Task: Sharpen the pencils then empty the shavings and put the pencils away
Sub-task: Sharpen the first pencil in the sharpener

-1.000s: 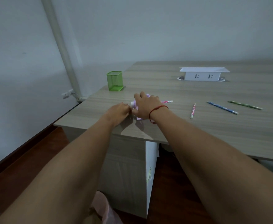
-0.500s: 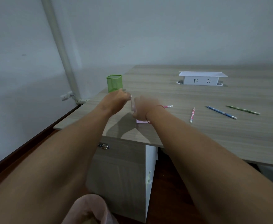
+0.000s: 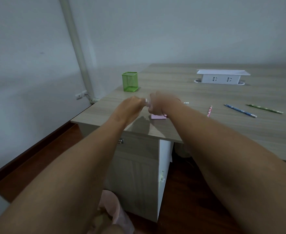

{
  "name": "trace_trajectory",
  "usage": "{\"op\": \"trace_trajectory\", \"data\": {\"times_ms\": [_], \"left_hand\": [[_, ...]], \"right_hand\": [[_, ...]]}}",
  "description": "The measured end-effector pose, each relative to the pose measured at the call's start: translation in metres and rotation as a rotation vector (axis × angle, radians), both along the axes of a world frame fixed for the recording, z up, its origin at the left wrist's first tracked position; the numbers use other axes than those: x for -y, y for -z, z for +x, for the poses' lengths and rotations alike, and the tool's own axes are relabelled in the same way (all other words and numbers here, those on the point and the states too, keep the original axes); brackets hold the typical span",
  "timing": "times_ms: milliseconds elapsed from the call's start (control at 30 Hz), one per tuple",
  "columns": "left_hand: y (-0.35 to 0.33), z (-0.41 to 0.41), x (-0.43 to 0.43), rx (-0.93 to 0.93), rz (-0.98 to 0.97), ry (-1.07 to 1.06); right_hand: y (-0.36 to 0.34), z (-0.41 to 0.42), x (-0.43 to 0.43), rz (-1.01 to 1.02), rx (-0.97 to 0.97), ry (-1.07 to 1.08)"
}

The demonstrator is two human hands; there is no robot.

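Note:
A pink sharpener [image 3: 158, 116] stands near the desk's front left corner. My right hand [image 3: 160, 104] grips its body from above and hides most of it. My left hand [image 3: 131, 105] pinches a small pale part [image 3: 147, 103] on the sharpener's left side; motion blur hides what that part is. The end of a pink pencil [image 3: 186, 103] sticks out past my right wrist. Three more pencils lie loose on the desk to the right: a pink one [image 3: 209, 111], a blue one [image 3: 240, 110] and a green one [image 3: 264, 108]. A green mesh pencil holder [image 3: 130, 81] stands behind my hands.
A white socket box [image 3: 220, 76] sits at the back of the wooden desk [image 3: 206, 92]. A pink bin [image 3: 112, 208] stands on the floor below the desk's corner, by the drawer cabinet [image 3: 135, 174]. A white pipe [image 3: 78, 48] runs up the wall at left.
My left hand rose beside the sharpener, then came back level with my right hand, still on the small part. My right hand stayed on the sharpener.

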State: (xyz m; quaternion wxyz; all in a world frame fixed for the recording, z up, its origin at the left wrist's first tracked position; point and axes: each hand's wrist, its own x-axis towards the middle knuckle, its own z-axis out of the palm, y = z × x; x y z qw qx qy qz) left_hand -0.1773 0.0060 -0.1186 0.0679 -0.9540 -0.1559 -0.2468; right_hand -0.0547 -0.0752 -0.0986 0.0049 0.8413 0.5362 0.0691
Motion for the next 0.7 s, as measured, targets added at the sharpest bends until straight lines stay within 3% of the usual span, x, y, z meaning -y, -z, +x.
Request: {"op": "trace_trajectory", "data": {"times_ms": [233, 700], "left_hand": [[0.0, -0.001, 0.011, -0.14, -0.147, -0.042], [0.004, 0.006, 0.012, -0.293, -0.227, -0.108]], "right_hand": [[0.0, 0.003, 0.001, 0.005, -0.017, -0.019], [0.005, 0.004, 0.003, 0.05, 0.037, -0.067]]}}
